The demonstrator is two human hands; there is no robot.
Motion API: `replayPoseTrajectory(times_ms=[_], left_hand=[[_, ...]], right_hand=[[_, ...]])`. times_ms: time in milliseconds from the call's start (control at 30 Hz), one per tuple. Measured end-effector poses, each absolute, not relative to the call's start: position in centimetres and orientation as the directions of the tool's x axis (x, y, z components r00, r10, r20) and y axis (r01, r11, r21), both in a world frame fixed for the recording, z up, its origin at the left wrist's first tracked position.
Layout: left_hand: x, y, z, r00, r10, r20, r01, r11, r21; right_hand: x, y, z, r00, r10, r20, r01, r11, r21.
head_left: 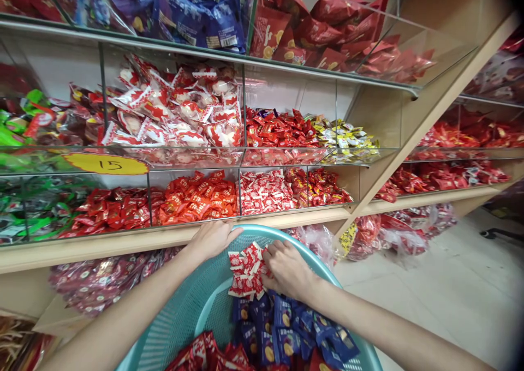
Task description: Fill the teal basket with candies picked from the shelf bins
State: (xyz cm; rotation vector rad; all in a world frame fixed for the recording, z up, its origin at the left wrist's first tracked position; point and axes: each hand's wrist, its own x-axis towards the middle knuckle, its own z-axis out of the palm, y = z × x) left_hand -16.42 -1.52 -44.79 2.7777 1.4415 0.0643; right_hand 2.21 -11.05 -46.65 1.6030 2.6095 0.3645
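My left hand [213,239] is closed over the far rim of a turquoise plastic basket [192,300], at the front edge of the shelf. Inside the basket, my right hand [289,270] is curled, its fingers closed at the edge of a cluster of small red-and-white wrapped candies [246,273]. Its fingertips are partly hidden. Below that cluster lie several dark blue packets [284,327] with a round yellow picture. Red packets [208,353] fill the near part of the basket, cut off by the frame.
Ahead stands a shelf with glass dividers; its bottom row holds similar red-and-white candies [266,192] and orange-red packets [198,199]. A yellow label [107,163] reads 15. Bagged sweets [368,239] lie under the shelf, beside the tiled floor [442,283].
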Motion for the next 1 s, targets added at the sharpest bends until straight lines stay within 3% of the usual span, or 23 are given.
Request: replayPoseTrajectory(times_ms=[300, 600, 733, 1000], left_hand=[[-16.4, -1.8, -44.5, 0.559, 0.829, 0.032, 0.827, -0.560, 0.049], [-16.4, -1.7, -44.6, 0.557, 0.830, 0.033, 0.828, -0.558, 0.054], [-16.5, -1.7, -44.6, 0.573, 0.818, 0.047, 0.817, -0.575, 0.040], [-16.6, -1.8, -44.5, 0.573, 0.818, 0.046, 0.817, -0.575, 0.046]], right_hand=[[2.2, -10.7, -45.9, -0.445, 0.887, 0.122, 0.891, 0.425, 0.158], [5.0, -2.0, -40.9, -0.191, 0.936, 0.296, 0.976, 0.214, -0.045], [5.3, 2.4, -41.4, -0.156, 0.956, 0.248, 0.974, 0.191, -0.125], [3.9, 3.4, -42.9, -0.180, 0.955, 0.236, 0.974, 0.206, -0.091]])
